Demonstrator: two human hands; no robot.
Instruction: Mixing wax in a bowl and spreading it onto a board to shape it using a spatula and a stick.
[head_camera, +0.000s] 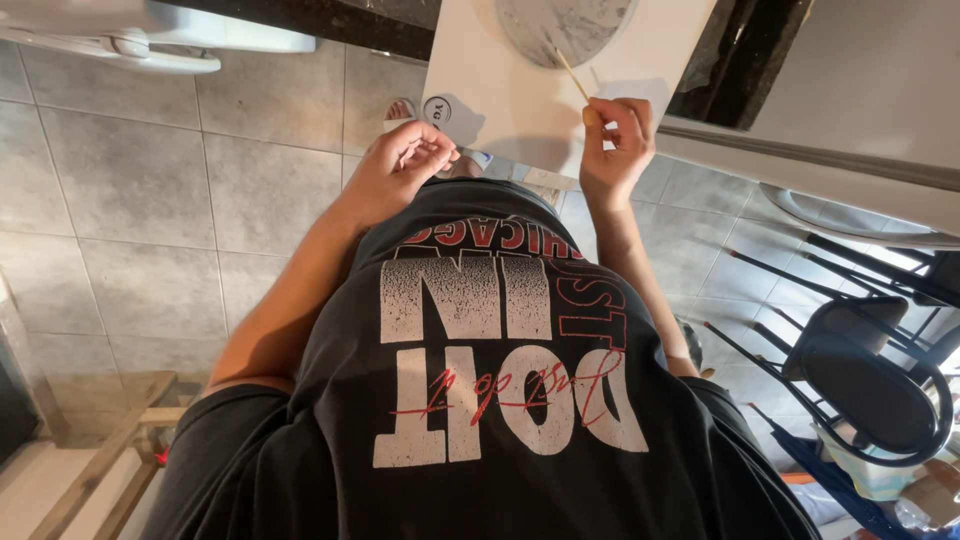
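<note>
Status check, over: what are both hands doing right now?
Right hand pinches thin wooden stick over white board. Left hand closed, contents unclear. Nothing blocking.

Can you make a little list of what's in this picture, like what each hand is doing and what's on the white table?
view: head camera looking straight down
right hand: pinches a thin wooden stick whose tip reaches the grey round slab
left hand: fingers curled together at the table edge; whether it holds anything cannot be told
white table: holds the slab and a small round cap
floor: grey tiles
nearby: black metal chair at right, wooden frame at lower left
clothing: black printed shirt
</note>
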